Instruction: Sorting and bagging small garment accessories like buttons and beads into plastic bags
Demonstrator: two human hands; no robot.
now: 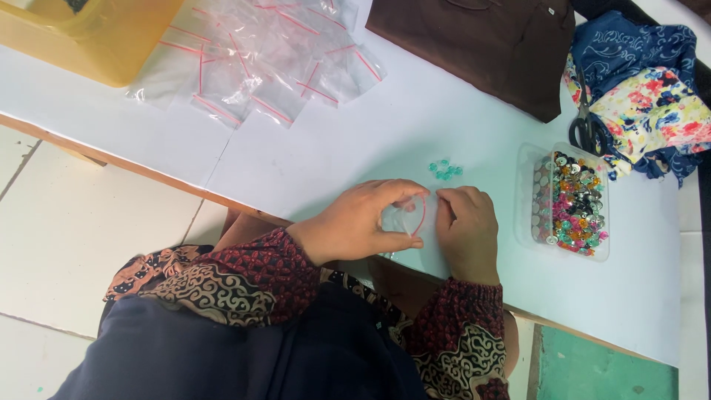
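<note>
Small clear zip bag (406, 219) with red seal strip: pinched between the grip of the left hand (363, 221) and the right hand (466, 231), low over the white tabletop (333, 148). Teal beads (444, 170): small cluster just beyond the hands. Clear tray of mixed buttons (570, 201): right of them.

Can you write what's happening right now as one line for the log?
left hand: holds small clear bag open | right hand: pinches bag edge | teal beads: on table beyond hands | bead tray: right of hands
</note>
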